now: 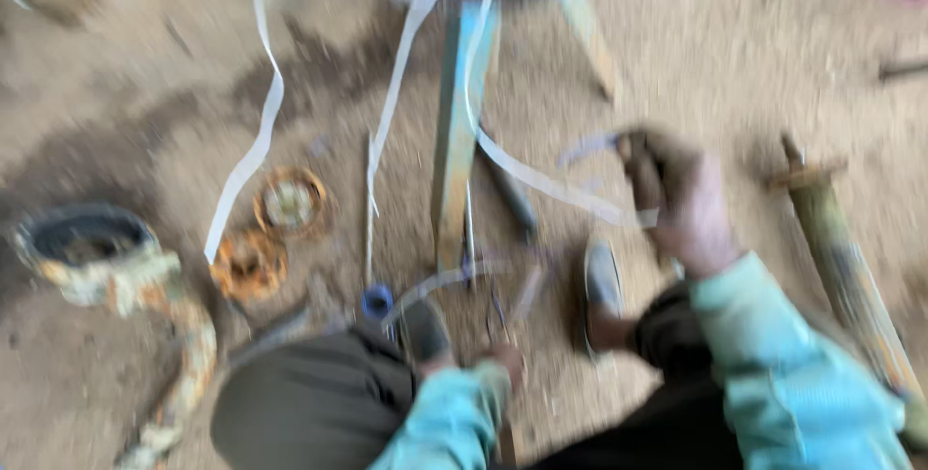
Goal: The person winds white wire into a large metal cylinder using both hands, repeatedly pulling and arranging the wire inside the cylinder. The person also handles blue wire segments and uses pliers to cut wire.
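Dust and sandy ground [735, 35] are lying under everything here, and the whole view is blurred. The person is sitting low, and the right hand [681, 199] is raised and is closing around the end of a long white strip [541, 180], which is running from this hand up and away toward a blue-green metal post [454, 141]. More white strips [256, 132] are hanging to the left of the post. The left hand [503, 364] is staying low between the knees and is touching thin dark tools [498, 310] on the ground; I cannot tell if its fingers are gripping them. Far left of this hand, two rusty round parts [290, 201] and an old pipe fitting [92, 252] are lying. To the right of the right hand, a worn wooden pole [841, 257] is lying.
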